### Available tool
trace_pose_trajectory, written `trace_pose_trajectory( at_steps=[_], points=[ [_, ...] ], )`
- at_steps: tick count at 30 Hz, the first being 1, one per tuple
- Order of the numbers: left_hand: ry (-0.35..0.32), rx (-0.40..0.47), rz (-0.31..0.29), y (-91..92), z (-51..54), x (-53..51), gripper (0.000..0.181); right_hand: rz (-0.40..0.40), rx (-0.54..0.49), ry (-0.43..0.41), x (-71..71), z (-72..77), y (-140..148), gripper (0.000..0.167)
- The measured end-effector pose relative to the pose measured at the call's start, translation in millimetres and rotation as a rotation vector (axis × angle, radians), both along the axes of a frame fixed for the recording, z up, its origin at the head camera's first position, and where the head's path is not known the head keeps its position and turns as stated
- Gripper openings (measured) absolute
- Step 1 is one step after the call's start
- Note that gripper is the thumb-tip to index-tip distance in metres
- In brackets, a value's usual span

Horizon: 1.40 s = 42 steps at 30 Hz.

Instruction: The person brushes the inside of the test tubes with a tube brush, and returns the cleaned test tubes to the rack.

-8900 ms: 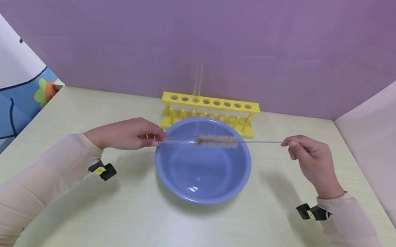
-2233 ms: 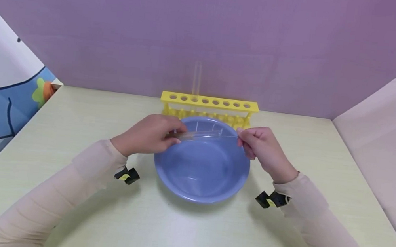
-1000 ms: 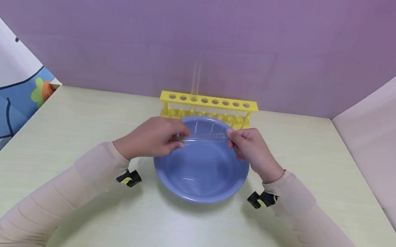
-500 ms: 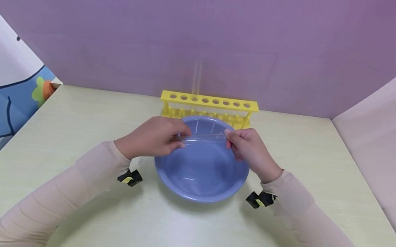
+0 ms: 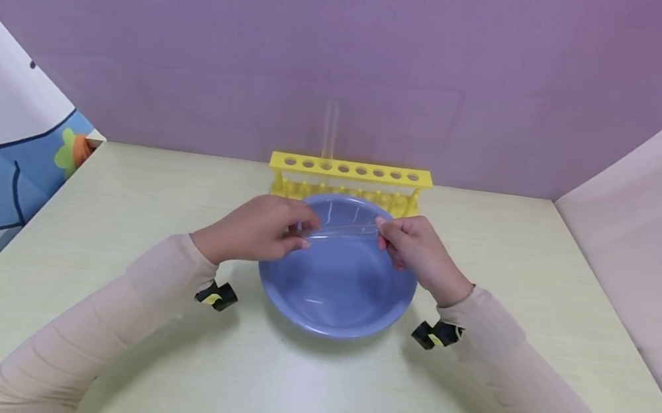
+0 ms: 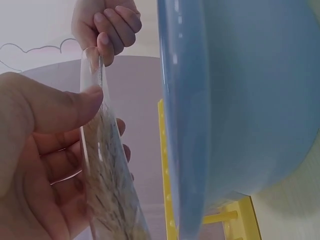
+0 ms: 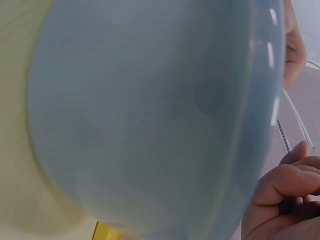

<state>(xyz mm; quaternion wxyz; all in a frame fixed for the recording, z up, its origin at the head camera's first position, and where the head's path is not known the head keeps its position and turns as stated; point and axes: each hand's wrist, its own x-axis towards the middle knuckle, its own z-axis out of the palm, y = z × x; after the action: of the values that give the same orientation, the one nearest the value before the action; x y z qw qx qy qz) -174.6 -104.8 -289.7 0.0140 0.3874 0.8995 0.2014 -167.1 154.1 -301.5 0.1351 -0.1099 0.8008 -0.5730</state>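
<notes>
My left hand point(image 5: 257, 229) grips a clear glass test tube point(image 5: 340, 233), held nearly level over the blue basin point(image 5: 335, 287). Inside the tube lies the bristle head of a test tube brush point(image 6: 111, 185), plain in the left wrist view, with its twisted wire running toward the mouth. At that mouth my right hand point(image 5: 419, 249) pinches the wire handle, its other fingers curled. The right wrist view shows the wire point(image 7: 283, 136) beside the tube's end, above the basin rim. In the head view the left fingers cover the bristles.
Behind the basin stands a yellow test tube rack point(image 5: 363, 178), partly hidden by the rim. One upright test tube point(image 5: 329, 133) sits in it. A pale wooden table point(image 5: 301, 390) lies beneath, backed by a purple partition point(image 5: 346, 48).
Since the oldest frame, the brush has gone from mostly outside the tube to deep inside it. My right hand has moved left and my left hand right. Over the last half second almost nothing moves.
</notes>
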Motion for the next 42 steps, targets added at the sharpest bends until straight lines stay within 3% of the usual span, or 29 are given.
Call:
trace_pose_trajectory(
  at_steps=[10, 23, 42],
  points=[
    [-0.046, 0.012, -0.004, -0.7, 1.6, -1.7, 0.022, 0.048, 0.011, 0.028, -0.4, -1.7, 6.1, 0.041],
    [-0.03, 0.013, -0.002, -2.5, 4.3, -0.5, 0.021, 0.176, 0.043, 0.048, 1.2, 0.1, 18.4, 0.038],
    [-0.057, 0.008, 0.014, -5.3, 2.6, -0.9, 0.023, 0.186, 0.101, 0.087, -0.1, -0.9, 19.3, 0.038]
  ],
)
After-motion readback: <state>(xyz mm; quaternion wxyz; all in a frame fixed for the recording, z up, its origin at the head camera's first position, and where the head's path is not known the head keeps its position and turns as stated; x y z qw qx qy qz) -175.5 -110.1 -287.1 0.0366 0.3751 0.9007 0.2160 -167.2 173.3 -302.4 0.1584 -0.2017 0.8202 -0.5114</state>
